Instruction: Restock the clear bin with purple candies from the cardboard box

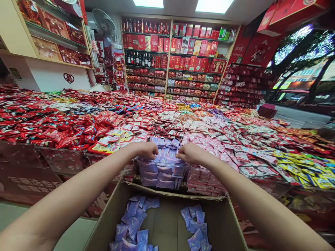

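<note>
A clear plastic bin (pixel 163 164) stands in front of me, packed with small purple sachets (pixel 164 176) in neat stacks. Over its left side is my left hand (pixel 148 150), fingers curled down close to the top sachets. At the right side my right hand (pixel 190 153) has its fingertips pinched together against the purple ones. Whatever either hand grips is hidden or too small to make out. Below the bin, an open cardboard box (pixel 164 218) holds loose purple sachets along its left side (pixel 133 219) and a smaller group at its right (pixel 197 228).
Pink packets (pixel 205 179) fill the neighbouring bin on the right. Heaps of red packets (pixel 70 134) lie left, yellow ones (pixel 306 170) far right. Behind stand shelves (pixel 169 54) of bottles and red boxes. A fan (pixel 104 22) is at the back left.
</note>
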`<state>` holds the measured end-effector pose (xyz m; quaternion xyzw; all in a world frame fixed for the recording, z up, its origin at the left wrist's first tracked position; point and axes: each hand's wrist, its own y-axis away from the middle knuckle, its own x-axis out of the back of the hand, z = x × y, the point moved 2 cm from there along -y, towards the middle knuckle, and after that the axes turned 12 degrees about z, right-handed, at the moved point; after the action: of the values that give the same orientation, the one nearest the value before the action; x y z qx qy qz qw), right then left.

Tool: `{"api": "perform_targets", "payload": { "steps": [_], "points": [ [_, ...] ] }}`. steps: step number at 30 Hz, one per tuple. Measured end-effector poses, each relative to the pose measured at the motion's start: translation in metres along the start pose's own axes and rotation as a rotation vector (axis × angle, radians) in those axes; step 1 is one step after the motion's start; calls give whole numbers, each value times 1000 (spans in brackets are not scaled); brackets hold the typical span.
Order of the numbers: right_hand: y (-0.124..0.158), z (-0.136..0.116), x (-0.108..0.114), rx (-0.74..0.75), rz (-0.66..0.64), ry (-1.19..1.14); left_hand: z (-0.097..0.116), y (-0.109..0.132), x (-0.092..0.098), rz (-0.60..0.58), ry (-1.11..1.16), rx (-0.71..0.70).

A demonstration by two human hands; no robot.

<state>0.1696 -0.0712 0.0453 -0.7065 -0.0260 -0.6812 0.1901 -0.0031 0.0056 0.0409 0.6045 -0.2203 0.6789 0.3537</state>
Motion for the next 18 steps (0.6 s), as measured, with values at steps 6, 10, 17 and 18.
{"api": "perform_targets", "payload": {
  "steps": [6, 10, 17, 18],
  "points": [
    [-10, -5, -4, 13, -60, 13, 3, 7, 4, -77, -60, 24],
    [-15, -15, -4, 43, -119, -12, -2, 6, 5, -49, -69, 35],
    [-32, -30, -17, 83, -174, -54, 0, 8, 2, -9, -34, -39],
    [-35, -31, -19, 88, -164, -61, 2, 9, 2, -6, -29, -52]
  ]
}}
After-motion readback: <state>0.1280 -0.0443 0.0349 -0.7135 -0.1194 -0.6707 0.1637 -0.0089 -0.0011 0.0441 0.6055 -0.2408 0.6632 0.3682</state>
